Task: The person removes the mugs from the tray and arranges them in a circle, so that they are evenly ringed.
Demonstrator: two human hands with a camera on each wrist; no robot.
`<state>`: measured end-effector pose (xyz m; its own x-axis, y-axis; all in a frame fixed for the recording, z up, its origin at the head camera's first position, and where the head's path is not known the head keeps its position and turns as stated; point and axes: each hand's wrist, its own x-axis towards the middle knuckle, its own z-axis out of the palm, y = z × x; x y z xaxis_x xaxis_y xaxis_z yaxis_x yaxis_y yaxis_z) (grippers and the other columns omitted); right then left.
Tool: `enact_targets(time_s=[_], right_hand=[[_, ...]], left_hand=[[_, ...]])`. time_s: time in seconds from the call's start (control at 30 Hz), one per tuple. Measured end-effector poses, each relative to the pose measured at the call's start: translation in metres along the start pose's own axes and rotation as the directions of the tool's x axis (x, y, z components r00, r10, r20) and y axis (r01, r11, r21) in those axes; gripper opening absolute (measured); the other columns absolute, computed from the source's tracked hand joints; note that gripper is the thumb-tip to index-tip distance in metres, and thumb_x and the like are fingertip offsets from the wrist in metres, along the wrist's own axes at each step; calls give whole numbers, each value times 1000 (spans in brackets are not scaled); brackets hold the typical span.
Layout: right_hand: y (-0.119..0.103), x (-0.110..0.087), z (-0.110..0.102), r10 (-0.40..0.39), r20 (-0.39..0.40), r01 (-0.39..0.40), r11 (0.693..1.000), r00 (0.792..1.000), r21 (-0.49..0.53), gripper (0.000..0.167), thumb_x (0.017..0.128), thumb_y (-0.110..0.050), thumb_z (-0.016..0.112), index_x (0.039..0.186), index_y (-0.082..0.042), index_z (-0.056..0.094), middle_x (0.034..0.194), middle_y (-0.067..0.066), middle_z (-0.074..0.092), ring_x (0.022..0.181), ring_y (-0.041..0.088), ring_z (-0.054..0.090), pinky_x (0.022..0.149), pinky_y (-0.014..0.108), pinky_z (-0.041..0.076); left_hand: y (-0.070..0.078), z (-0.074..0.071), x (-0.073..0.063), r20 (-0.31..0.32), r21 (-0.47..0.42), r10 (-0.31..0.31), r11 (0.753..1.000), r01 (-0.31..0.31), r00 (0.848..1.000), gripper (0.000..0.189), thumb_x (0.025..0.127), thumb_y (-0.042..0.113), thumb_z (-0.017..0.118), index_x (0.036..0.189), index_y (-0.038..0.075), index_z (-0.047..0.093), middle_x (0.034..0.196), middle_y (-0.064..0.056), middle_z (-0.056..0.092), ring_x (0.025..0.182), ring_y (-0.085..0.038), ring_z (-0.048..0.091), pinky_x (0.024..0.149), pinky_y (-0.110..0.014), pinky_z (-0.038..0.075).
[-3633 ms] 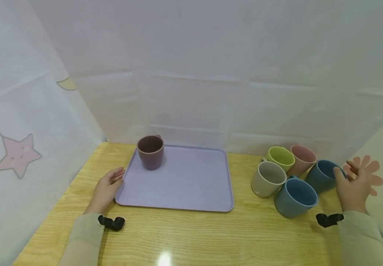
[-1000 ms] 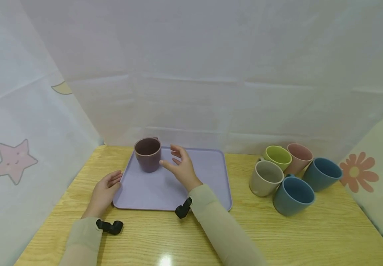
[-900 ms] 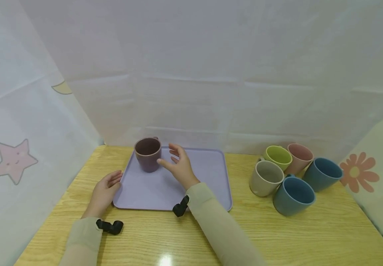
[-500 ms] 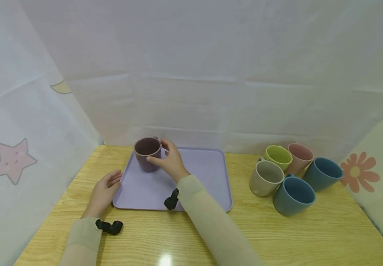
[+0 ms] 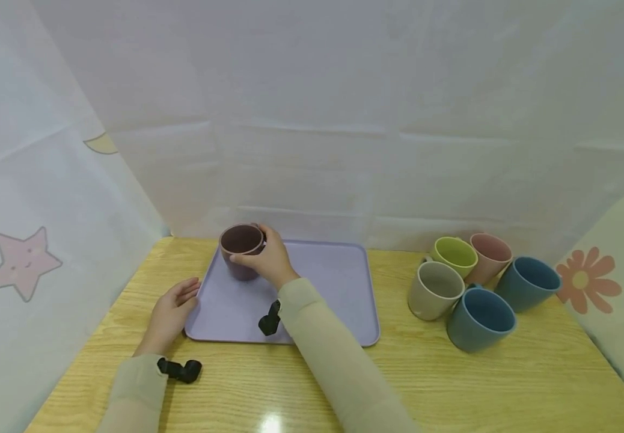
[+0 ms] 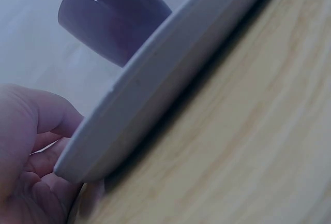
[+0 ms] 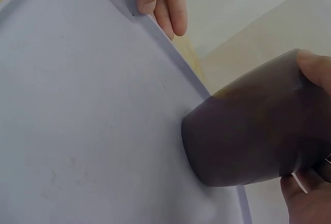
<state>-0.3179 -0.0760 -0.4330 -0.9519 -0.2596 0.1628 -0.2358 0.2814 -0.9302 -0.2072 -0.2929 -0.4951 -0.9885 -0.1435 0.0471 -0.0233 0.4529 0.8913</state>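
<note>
A dark plum-coloured mug (image 5: 241, 245) stands upright at the back left of a lilac rectangular tray (image 5: 312, 288). My right hand (image 5: 270, 258) grips the mug from its right side, thumb across the front and fingers behind near the handle. In the right wrist view the base of the mug (image 7: 248, 131) is right at the tray surface, by the rim. My left hand (image 5: 174, 307) holds the tray's left edge. The left wrist view has its fingers (image 6: 57, 113) at the tray rim (image 6: 134, 89), one of them by the underside.
On the right of the wooden table (image 5: 225, 391) several mugs stand close together: cream (image 5: 430, 300), lime green (image 5: 455, 255), pink (image 5: 489, 255), and two blue, one in front (image 5: 471, 328) and one behind (image 5: 523, 288). A white curtain (image 5: 312, 132) hangs behind.
My right hand has come from the blue mugs across to the plum mug, closed in from its right and taken hold of it. The left hand has stayed at the tray edge.
</note>
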Motion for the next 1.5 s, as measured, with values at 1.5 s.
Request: enact_targets(time_s=[1.5], right_hand=[[17,-32,-34,34,48,-40,990,998,135,87,66,-31,97,143,-21,56,126,-9,62,117,16,61,90,32,56]], left_hand=[[-1,1,2,-14,35,-20,999,21,1000,49,104,6,52,151,-5,42,146,-24,52,133,-36,52,86,1,38]])
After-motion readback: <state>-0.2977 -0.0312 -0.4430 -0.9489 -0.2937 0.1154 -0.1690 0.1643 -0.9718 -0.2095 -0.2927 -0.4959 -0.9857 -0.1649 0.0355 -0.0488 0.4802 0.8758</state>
